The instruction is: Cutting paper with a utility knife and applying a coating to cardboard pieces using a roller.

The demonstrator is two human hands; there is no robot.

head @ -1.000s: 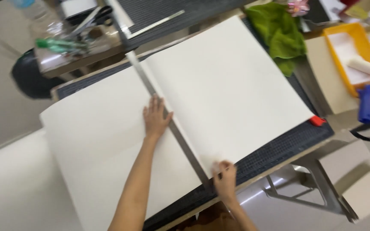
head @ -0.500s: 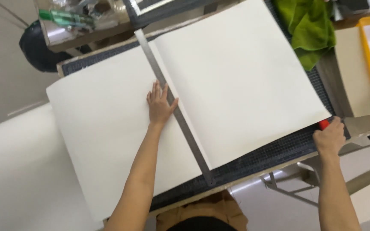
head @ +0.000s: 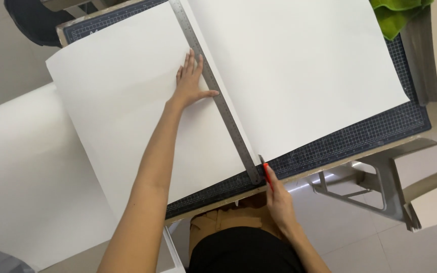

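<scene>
Right hand [head: 279, 197] returned to ruler [head: 213, 86], half-hiding red knife [head: 267, 174].

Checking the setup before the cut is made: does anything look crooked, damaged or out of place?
Nothing looks damaged or spilled. The white sheet and metal ruler lie diagonal to the cutting mat grid, and the sheet overhangs the mat's left edge. The left hand presses beside the ruler.

I see left hand [head: 192, 83] flat on large white paper sheet [head: 289, 71], thumb touching long grey steel ruler [head: 213, 86]. Right hand [head: 279, 197] at ruler's near end, gripping red-handled knife [head: 266, 174], tip beside ruler. Dark gridded cutting mat [head: 360, 141] under ruler. Green cloth [head: 398, 17] far right of ruler.
</scene>
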